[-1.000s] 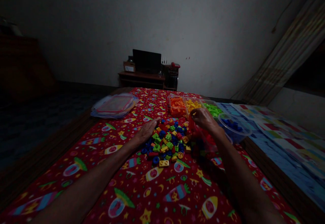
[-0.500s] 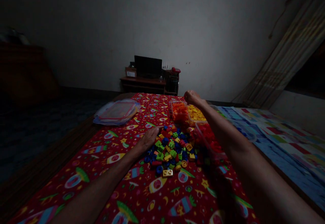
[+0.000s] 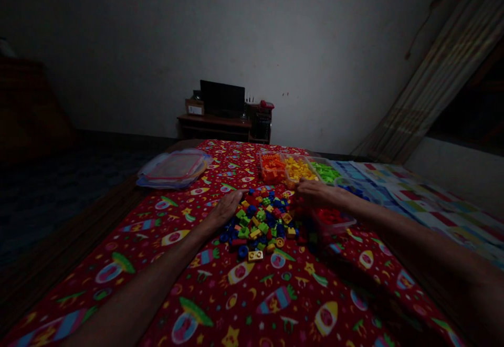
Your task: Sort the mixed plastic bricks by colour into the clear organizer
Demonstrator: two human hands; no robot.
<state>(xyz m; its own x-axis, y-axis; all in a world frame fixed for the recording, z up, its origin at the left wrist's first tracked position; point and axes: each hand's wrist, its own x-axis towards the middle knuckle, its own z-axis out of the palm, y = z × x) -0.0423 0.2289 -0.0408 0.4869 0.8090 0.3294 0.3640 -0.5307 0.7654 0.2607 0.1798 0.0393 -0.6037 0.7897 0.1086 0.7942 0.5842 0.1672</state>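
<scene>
A mixed pile of small toy building blocks (image 3: 262,221) in green, blue, yellow and red lies on the red patterned cloth (image 3: 232,313). At the pile's left edge rests my left hand (image 3: 227,206), fingers stretched out, holding nothing visible. My right hand (image 3: 313,192) is over the near side of the boxes, between the pile and the box of red blocks (image 3: 334,224), partly covering that box. Its fingertips point down toward the pile and are too dark to make out. Behind it stand boxes of orange blocks (image 3: 272,169), yellow blocks (image 3: 300,168) and green blocks (image 3: 325,170).
A box of blue blocks (image 3: 356,192) sits at the right, by a checkered cover (image 3: 437,200). Stacked clear lids (image 3: 173,168) lie at the left edge of the cloth. A desk with a monitor (image 3: 222,98) stands against the far wall.
My right hand has come back from above the far boxes, down and nearer to the pile. The green and blue boxes now show. My left hand stays beside the pile.
</scene>
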